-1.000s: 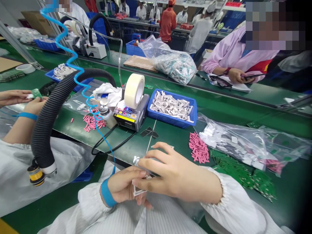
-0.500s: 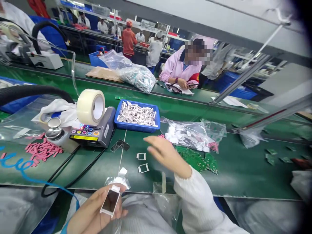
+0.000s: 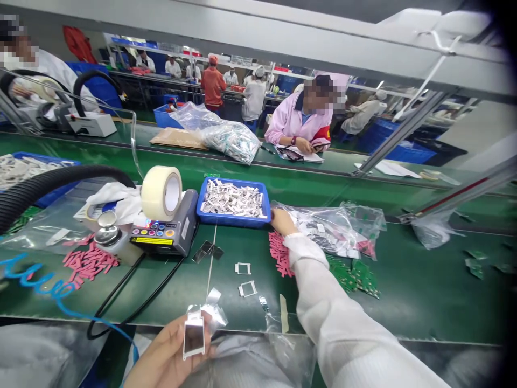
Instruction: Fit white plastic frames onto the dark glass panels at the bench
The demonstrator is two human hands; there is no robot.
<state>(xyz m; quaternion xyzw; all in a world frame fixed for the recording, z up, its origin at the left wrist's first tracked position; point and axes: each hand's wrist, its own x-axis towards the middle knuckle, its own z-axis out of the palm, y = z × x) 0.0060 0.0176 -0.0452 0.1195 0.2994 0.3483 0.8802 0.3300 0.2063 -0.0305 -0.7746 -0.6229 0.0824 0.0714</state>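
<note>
Low in the view, my left hand [image 3: 172, 345] is closed around a small display screen in a white frame [image 3: 194, 338], its dark face turned up toward me. Crumpled clear film [image 3: 216, 315] lies just beyond that hand. My right hand [image 3: 283, 222] is stretched far forward, between the blue tray's right edge and a clear plastic bag [image 3: 343, 223] of white and dark pieces. Its fingers are mostly hidden, so what they touch does not show. Pink strips [image 3: 279, 253] lie under the right wrist. Two white frames [image 3: 243, 268] rest on the green bench between the hands.
A blue tray [image 3: 234, 218] holds many white frames. Left of it stand a tape dispenser [image 3: 163, 237] with a tape roll [image 3: 161, 192] on top, a pump bottle [image 3: 108, 234] and pink strips [image 3: 91, 263]. Green circuit boards [image 3: 359, 279] lie right. A co-worker [image 3: 297, 118] sits opposite.
My right hand has moved forward, from above the bench to the bag and tray edge. My left hand still holds the framed screen, now turned more upright. The camera view has shifted.
</note>
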